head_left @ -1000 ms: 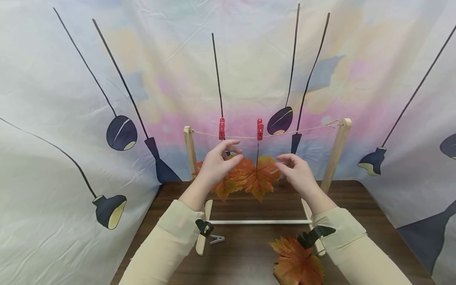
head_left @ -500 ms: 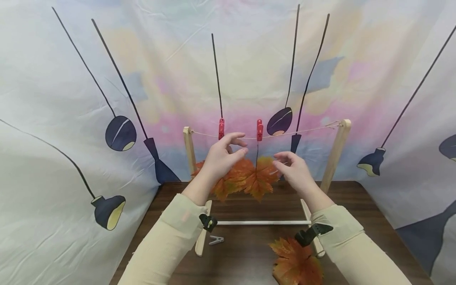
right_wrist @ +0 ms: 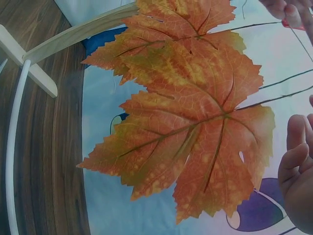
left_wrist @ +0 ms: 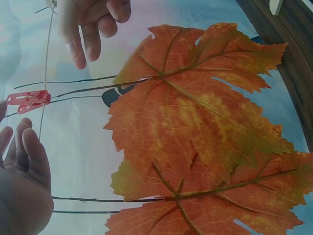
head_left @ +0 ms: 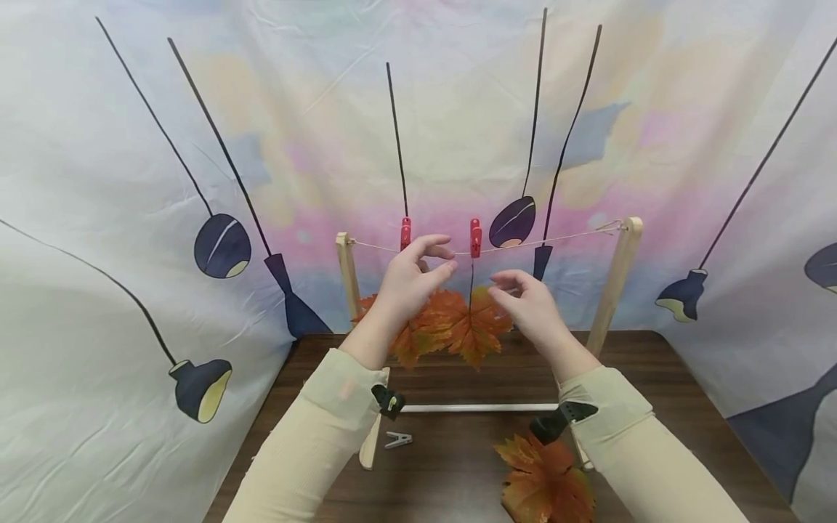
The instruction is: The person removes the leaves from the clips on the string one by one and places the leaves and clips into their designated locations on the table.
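Observation:
Two orange maple leaves hang by their stems from a thin string [head_left: 549, 239]. One red clothespin [head_left: 475, 238] holds the right leaf [head_left: 472, 335]; another red clothespin [head_left: 405, 231] stands above the left leaf [head_left: 407, 341]. My left hand [head_left: 415, 280], fingers loosely bent and holding nothing, overlaps the string between the clothespins in the head view. Just right of the right leaf's stem is my right hand [head_left: 528, 309], also bent-fingered and holding nothing. In the left wrist view the leaves [left_wrist: 195, 112] overlap each other. Their blades fill much of the right wrist view too.
The string spans two wooden posts [head_left: 615, 283] joined low down by a white rod [head_left: 480, 408]. On the brown table [head_left: 445, 483] lie a grey clothespin [head_left: 398, 439] and a third maple leaf [head_left: 546, 479]. A printed cloth [head_left: 314, 131] hangs behind.
My left hand has moved up and slightly right, now overlapping the string. My right hand has shifted left and a little up, nearer the right leaf's stem. The leaves hang as before.

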`<state>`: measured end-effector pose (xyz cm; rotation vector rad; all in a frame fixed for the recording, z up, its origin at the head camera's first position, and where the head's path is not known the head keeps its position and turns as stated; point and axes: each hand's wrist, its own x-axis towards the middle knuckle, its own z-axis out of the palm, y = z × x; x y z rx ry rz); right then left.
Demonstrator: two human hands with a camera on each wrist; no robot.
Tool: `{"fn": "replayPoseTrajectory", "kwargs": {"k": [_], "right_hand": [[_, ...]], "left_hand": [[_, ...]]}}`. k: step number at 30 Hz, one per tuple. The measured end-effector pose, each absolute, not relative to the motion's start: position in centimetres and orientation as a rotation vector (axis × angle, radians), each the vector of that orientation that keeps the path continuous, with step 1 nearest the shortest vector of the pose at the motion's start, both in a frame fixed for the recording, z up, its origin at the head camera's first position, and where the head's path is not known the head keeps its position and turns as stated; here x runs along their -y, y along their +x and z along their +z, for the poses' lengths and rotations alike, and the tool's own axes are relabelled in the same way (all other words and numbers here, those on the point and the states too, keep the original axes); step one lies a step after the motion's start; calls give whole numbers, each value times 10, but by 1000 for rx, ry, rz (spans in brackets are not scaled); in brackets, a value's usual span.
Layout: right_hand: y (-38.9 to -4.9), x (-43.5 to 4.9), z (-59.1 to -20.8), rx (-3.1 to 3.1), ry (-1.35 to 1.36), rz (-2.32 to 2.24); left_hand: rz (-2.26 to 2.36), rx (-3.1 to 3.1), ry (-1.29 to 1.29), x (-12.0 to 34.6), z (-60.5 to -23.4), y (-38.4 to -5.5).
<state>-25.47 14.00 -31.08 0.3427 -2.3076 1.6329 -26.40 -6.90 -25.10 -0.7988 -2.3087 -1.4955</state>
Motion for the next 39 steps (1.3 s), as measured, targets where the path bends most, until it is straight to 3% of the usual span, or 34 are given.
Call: {"fn": "replayPoseTrajectory", "kwargs": {"k": [39], "right_hand": [[-264,-135,-309,2345,345,1657]], "left_hand": [[-1575,2351,-694,50,-230,-274]]}}
